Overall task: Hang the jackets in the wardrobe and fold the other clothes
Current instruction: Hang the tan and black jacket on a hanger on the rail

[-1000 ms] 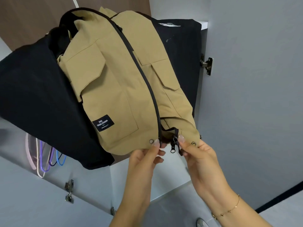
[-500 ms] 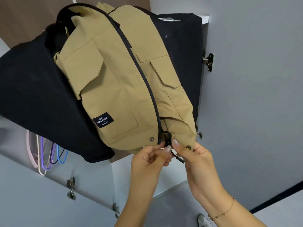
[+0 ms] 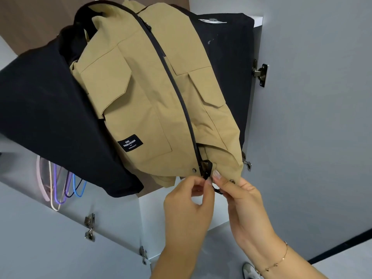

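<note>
From the head view I see the tan jacket [image 3: 153, 101] hanging in the wardrobe [image 3: 314, 97] between black garments [image 3: 46, 109], its zipper running up and left from my fingers. My left hand [image 3: 191, 200] and right hand [image 3: 241, 196] pinch the zipper slider [image 3: 207, 174] at the hem, equally near.

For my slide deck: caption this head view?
Both hands, left and right, work the zipper at the hanging tan jacket's hem.
</note>
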